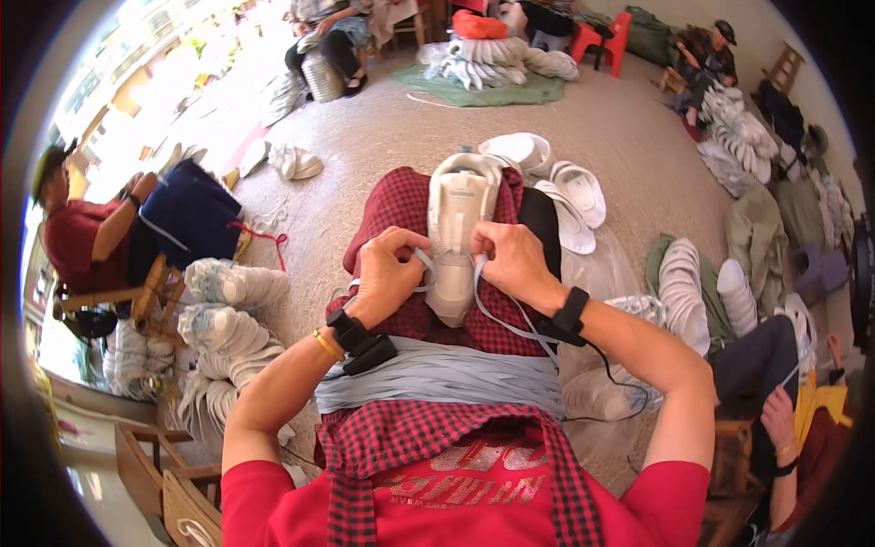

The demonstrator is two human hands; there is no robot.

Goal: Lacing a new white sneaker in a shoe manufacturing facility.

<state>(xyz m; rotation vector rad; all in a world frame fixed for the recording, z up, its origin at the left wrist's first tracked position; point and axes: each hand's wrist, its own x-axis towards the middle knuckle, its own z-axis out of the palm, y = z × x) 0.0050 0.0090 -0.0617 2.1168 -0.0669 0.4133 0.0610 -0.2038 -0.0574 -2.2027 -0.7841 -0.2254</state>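
A cream-white sneaker (463, 202) lies on my lap over a red-and-black checked cloth (392, 214), its toe pointing toward me. On its left side my left hand (390, 269) is closed in a pinch on a pale shoelace (426, 263). My right hand (518, 264) pinches another stretch of lace at the sneaker's right edge, and a long loose lace end (497, 317) trails from it down to my waist. A thick bundle of grey-white laces (437, 376) lies across my waist. The fingers partly hide the lace holes.
White slippers (576, 196) rest on the floor beyond my right knee. Stacked shoe parts (232, 339) stand at left, and more stacks (682, 292) at right. People sit working around me, one close at the right (779, 419). A wooden stool (155, 456) stands at near left.
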